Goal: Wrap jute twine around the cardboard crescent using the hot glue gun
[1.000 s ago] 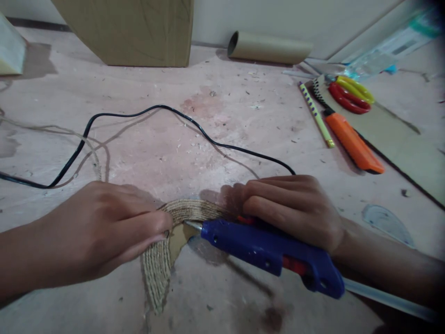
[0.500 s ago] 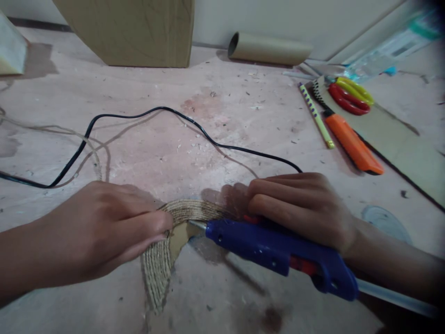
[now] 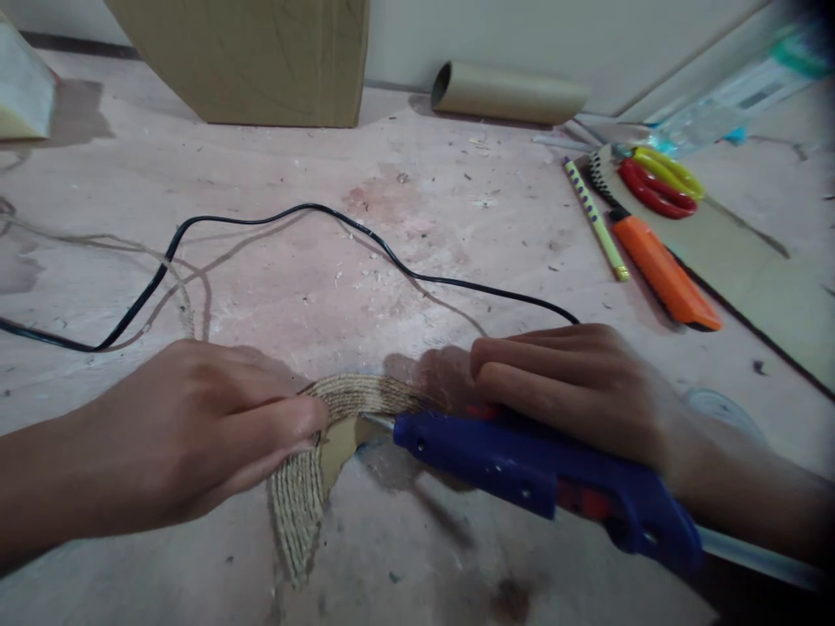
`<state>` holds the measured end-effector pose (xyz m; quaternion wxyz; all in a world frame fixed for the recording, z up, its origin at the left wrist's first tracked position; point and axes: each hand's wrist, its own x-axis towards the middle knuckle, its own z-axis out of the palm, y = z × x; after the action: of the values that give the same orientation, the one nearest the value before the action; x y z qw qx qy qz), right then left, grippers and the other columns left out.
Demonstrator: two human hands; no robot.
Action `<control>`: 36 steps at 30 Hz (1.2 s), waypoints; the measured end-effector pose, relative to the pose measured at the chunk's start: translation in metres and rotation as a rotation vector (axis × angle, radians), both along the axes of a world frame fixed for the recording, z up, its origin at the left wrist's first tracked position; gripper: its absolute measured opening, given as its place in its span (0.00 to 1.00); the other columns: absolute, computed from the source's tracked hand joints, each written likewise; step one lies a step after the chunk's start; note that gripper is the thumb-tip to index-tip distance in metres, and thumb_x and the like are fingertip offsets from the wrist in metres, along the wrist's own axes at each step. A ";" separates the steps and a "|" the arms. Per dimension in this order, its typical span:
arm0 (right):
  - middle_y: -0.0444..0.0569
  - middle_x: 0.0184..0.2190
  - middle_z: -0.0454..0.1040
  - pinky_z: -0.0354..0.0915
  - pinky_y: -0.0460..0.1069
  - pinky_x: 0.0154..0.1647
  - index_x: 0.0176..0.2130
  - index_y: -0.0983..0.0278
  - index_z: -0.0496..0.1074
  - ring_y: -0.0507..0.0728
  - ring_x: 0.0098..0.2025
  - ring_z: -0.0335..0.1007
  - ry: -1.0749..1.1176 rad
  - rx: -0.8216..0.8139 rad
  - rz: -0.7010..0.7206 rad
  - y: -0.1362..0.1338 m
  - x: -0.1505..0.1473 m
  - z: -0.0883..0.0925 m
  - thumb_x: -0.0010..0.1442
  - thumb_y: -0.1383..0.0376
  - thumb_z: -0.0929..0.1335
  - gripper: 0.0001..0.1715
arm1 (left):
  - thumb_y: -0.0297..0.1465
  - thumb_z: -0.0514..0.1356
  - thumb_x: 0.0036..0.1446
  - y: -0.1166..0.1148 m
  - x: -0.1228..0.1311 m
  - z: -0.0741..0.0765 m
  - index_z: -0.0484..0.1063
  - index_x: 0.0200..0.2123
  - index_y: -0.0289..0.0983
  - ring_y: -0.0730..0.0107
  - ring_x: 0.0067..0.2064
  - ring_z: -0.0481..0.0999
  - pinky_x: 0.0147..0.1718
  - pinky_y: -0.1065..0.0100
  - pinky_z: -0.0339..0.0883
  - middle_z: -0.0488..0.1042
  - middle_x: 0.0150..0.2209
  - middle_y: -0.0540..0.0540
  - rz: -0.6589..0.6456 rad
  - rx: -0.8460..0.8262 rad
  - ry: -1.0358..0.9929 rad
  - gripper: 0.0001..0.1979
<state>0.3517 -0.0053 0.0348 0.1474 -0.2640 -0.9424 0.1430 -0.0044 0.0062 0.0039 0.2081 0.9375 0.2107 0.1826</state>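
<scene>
My left hand (image 3: 196, 426) presses, fingers together, on the left part of a curved cardboard piece wrapped in jute twine (image 3: 306, 469) that lies on the floor. My right hand (image 3: 580, 391) is closed round a blue hot glue gun (image 3: 541, 474). The gun's metal nozzle touches the bare cardboard at the inner edge of the twine arc, close to my left fingertips. A clear glue stick (image 3: 757, 556) sticks out of the gun's back. Its black cord (image 3: 274, 226) loops away across the floor to the left.
An orange box cutter (image 3: 665, 274), a striped pencil (image 3: 597, 222) and red-and-yellow scissors (image 3: 658, 178) lie at the right beside a cardboard sheet (image 3: 770, 269). A cardboard tube (image 3: 509, 91) and a cardboard box (image 3: 261, 56) stand at the back. Loose twine (image 3: 163, 269) trails at the left.
My right hand has drawn the glue gun a little to the right along the inner edge of the twine arc. My left hand has stayed in place.
</scene>
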 end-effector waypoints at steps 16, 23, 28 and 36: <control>0.41 0.30 0.78 0.65 0.50 0.26 0.46 0.55 0.79 0.51 0.25 0.70 0.043 -0.328 -0.134 0.013 0.021 0.024 0.80 0.53 0.74 0.10 | 0.29 0.52 0.82 -0.003 -0.002 -0.004 0.72 0.56 0.40 0.61 0.33 0.83 0.30 0.59 0.70 0.86 0.39 0.48 0.000 0.118 0.000 0.10; 0.49 0.44 0.83 0.70 0.55 0.42 0.60 0.56 0.78 0.59 0.40 0.80 -0.056 0.066 -0.071 0.051 0.018 -0.007 0.80 0.53 0.72 0.16 | 0.25 0.58 0.63 -0.002 -0.001 0.000 0.73 0.49 0.42 0.58 0.33 0.79 0.32 0.57 0.70 0.82 0.36 0.47 -0.021 0.077 0.005 0.13; 0.62 0.54 0.84 0.70 0.61 0.52 0.66 0.65 0.76 0.66 0.45 0.82 -0.446 0.270 -0.066 0.084 0.010 -0.003 0.75 0.67 0.66 0.25 | 0.26 0.55 0.73 -0.001 0.004 -0.001 0.68 0.39 0.43 0.62 0.31 0.74 0.32 0.57 0.63 0.76 0.33 0.50 -0.097 0.108 -0.004 0.08; 0.65 0.69 0.79 0.69 0.68 0.68 0.69 0.67 0.75 0.73 0.70 0.76 -0.361 0.385 -0.263 0.124 0.003 0.011 0.75 0.76 0.57 0.32 | 0.24 0.50 0.81 -0.002 0.006 -0.004 0.68 0.37 0.43 0.61 0.29 0.71 0.31 0.54 0.61 0.75 0.30 0.52 -0.106 0.271 0.010 0.17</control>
<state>0.3545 0.1182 0.0459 0.0418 -0.3724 -0.9208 -0.1081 0.0011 0.0046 0.0003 0.0881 0.9677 0.1355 0.1937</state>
